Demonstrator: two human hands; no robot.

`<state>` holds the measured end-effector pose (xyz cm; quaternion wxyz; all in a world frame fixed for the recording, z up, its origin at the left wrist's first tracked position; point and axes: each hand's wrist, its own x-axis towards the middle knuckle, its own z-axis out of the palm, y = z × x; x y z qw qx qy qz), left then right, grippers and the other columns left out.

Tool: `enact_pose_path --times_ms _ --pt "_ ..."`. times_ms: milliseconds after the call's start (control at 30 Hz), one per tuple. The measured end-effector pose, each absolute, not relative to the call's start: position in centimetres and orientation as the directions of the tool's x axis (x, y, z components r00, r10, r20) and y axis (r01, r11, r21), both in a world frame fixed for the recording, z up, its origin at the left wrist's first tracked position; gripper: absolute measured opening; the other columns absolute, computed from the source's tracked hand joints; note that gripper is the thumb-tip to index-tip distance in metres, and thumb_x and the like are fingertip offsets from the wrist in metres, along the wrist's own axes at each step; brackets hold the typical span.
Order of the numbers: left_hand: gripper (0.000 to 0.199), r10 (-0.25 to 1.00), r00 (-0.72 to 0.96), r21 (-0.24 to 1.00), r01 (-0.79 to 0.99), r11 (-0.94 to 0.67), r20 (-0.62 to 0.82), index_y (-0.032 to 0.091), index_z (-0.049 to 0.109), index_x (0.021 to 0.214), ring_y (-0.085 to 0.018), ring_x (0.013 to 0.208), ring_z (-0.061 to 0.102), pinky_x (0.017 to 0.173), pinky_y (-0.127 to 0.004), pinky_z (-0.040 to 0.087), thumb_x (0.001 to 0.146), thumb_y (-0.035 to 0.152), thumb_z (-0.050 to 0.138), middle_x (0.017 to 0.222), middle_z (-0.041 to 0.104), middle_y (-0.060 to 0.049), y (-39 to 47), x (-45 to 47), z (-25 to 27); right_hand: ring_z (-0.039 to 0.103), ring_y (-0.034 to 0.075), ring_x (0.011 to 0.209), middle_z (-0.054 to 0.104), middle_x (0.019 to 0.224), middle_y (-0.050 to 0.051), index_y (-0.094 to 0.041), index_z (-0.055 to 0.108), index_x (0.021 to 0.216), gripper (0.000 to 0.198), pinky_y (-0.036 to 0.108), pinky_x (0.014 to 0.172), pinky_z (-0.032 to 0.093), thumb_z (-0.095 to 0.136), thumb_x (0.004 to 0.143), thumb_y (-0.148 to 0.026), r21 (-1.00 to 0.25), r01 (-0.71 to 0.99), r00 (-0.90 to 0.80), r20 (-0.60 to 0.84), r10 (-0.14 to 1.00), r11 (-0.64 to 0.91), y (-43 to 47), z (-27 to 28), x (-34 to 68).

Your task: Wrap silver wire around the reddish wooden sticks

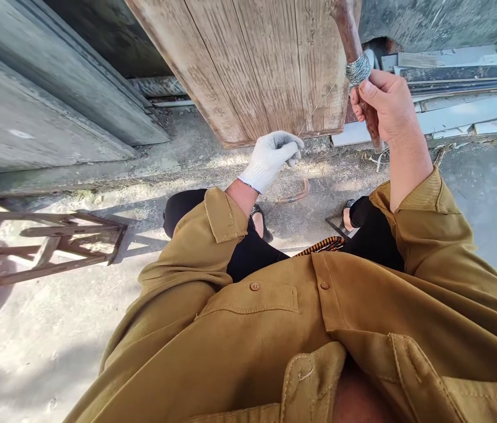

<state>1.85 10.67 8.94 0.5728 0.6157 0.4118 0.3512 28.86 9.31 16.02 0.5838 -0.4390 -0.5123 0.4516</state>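
My right hand (385, 106), bare, is closed around a brown wooden stick (348, 34) held upright at the upper right. A coil of thin metal wire (358, 69) is wound round the stick just above my fingers. From the coil a fine strand runs down and left toward my left hand (275, 155). That hand wears a white knit glove, and its thumb and fingers are pinched together on the strand's end. A curved piece of wood (295, 194), with something wrapped about its middle, lies on the ground between my feet.
A worn plank door (257, 64) stands in front. Boards and strips (464, 88) are stacked at the right by the wall. On the left are a grey door panel (41, 106) and a wooden rack or stool (54, 241). An orange-and-black striped cord (321, 245) shows near my lap.
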Motion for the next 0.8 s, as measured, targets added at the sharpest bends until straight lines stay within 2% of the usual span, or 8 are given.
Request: enact_pose_path --times_ms 167,267,367,500,600,700,800 --pt "0.014 0.938 0.343 0.977 0.213 -0.031 -0.045 0.018 0.074 0.086 -0.014 0.059 0.061 0.059 -0.026 0.054 0.088 0.010 0.063 0.067 0.067 -0.002 11.4 2.0 7.5 0.051 0.011 0.056 0.064 0.071 0.002 -0.018 0.069 0.072 0.058 0.028 0.054 0.034 0.106 0.068 -0.062 -0.980 -0.082 0.060 0.177 0.982 0.181 8.7 16.4 28.0" --pt "0.018 0.951 0.308 0.920 0.372 -0.127 0.006 0.019 0.076 0.086 -0.017 0.068 0.066 0.068 -0.029 0.057 0.090 0.012 0.060 0.074 0.073 -0.003 11.5 1.9 7.1 0.050 0.010 0.057 0.064 0.072 0.002 -0.018 0.068 0.072 0.054 0.028 0.053 0.033 0.104 0.069 -0.058 -0.988 -0.064 0.101 0.133 0.986 0.140 8.7 16.2 27.9" --pt "0.022 0.933 0.356 0.850 0.475 -0.226 0.049 0.019 0.081 0.093 -0.020 0.083 0.073 0.082 -0.031 0.060 0.095 0.016 0.059 0.090 0.083 -0.005 11.1 1.8 7.3 0.049 0.010 0.059 0.061 0.073 0.001 -0.020 0.067 0.075 0.049 0.028 0.056 0.036 0.097 0.079 -0.059 -0.996 0.027 0.112 0.084 0.990 0.081 9.3 15.0 28.7" --pt "0.026 0.914 0.401 0.800 0.526 -0.289 0.067 0.019 0.085 0.103 -0.022 0.097 0.079 0.095 -0.033 0.062 0.099 0.018 0.059 0.103 0.088 -0.006 10.7 1.4 7.3 0.051 0.015 0.066 0.061 0.075 0.003 -0.024 0.062 0.082 0.048 0.032 0.062 0.043 0.084 0.100 -0.062 -0.954 0.298 0.140 0.070 0.988 0.025 10.2 12.9 30.3" --pt "0.026 0.920 0.386 0.748 0.589 -0.306 0.072 0.019 0.086 0.104 -0.024 0.099 0.080 0.095 -0.033 0.062 0.098 0.017 0.060 0.104 0.088 -0.006 10.7 1.0 6.9 0.061 0.022 0.078 0.067 0.079 0.007 -0.023 0.070 0.097 0.044 0.037 0.073 0.051 0.069 0.113 -0.065 -0.802 0.597 0.127 0.056 0.990 -0.031 10.0 12.7 30.8" --pt "0.027 0.917 0.390 0.655 0.670 -0.349 0.090 0.020 0.087 0.104 -0.026 0.099 0.082 0.091 -0.034 0.062 0.098 0.016 0.061 0.102 0.088 -0.007 10.7 0.9 6.7 0.071 0.033 0.097 0.076 0.097 0.015 -0.020 0.079 0.118 0.045 0.043 0.085 0.055 0.057 0.119 -0.059 -0.493 0.860 0.136 -0.023 0.990 -0.130 9.4 13.9 30.1" --pt "0.026 0.872 0.477 0.486 0.739 -0.466 0.111 0.022 0.088 0.103 -0.030 0.097 0.082 0.085 -0.037 0.060 0.097 0.018 0.063 0.102 0.087 -0.009 10.3 0.9 6.9 0.075 0.039 0.114 0.080 0.120 0.024 -0.016 0.080 0.136 0.044 0.045 0.095 0.056 0.053 0.122 -0.046 -0.196 0.965 0.142 -0.161 0.977 -0.173 9.0 15.3 28.5"
